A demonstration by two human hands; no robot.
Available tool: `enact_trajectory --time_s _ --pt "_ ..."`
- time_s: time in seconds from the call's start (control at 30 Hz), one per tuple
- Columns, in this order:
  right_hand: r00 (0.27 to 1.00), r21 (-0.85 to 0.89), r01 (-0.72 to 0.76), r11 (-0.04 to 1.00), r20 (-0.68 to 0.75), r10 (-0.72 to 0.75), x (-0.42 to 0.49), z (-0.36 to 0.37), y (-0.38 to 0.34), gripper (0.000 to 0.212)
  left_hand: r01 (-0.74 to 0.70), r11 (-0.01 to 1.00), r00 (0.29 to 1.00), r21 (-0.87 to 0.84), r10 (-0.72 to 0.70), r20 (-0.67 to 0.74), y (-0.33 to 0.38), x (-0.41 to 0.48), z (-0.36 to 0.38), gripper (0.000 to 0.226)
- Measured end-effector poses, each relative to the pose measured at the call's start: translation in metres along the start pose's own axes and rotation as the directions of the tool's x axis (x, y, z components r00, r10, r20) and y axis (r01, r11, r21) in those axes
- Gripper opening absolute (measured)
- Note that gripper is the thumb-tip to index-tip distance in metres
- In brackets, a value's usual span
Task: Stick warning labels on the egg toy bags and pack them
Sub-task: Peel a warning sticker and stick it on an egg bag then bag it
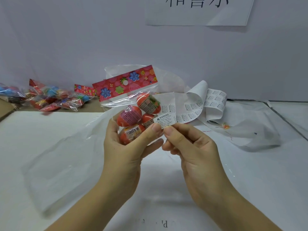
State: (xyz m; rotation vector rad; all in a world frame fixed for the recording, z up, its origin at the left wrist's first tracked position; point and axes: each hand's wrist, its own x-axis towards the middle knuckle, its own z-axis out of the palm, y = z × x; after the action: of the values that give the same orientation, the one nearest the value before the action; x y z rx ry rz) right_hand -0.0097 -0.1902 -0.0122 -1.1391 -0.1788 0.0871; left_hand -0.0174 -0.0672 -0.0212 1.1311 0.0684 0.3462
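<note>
My left hand [123, 147] holds up an egg toy bag [133, 104]: clear plastic with several red eggs and a red flowered header card. A white warning label [164, 120] lies against the bag's right side, over the eggs. My left thumb and my right hand [186, 144] both pinch at the label's lower edge. Whether the label is fully stuck down I cannot tell. A curled strip of label sheets [200, 105] lies just behind the bag on the table.
More egg toy bags [50, 97] are heaped at the back left on a cardboard box [6, 107]. Clear plastic bags [63, 164] lie flat on the white table at left, and another sheet [253, 130] at right. A paper sign [200, 12] hangs on the wall.
</note>
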Motion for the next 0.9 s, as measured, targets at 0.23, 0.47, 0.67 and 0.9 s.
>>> enact_trajectory --time_s 0.23,0.47,0.67,0.9 --pt "0.999 -0.064 0.034 0.997 -0.023 -0.035 -0.002 0.000 0.001 0.016 -0.023 1.000 0.999 0.003 0.023 -0.022 0.000 0.000 0.000 0.073" --pt "0.966 -0.094 0.066 0.993 -0.244 -0.087 0.003 -0.006 -0.004 0.023 -0.092 0.996 0.993 -0.010 0.091 -0.079 0.002 0.001 0.000 0.073" --pt "0.989 -0.186 0.069 0.980 -0.117 -0.091 0.016 -0.017 -0.022 0.008 -0.068 0.998 0.997 -0.009 0.068 -0.028 0.005 0.002 -0.001 0.075" --pt "0.997 -0.300 0.081 0.950 0.037 -0.073 0.013 -0.014 -0.014 0.018 -0.076 0.995 0.997 0.063 0.076 0.002 -0.001 -0.001 -0.001 0.065"
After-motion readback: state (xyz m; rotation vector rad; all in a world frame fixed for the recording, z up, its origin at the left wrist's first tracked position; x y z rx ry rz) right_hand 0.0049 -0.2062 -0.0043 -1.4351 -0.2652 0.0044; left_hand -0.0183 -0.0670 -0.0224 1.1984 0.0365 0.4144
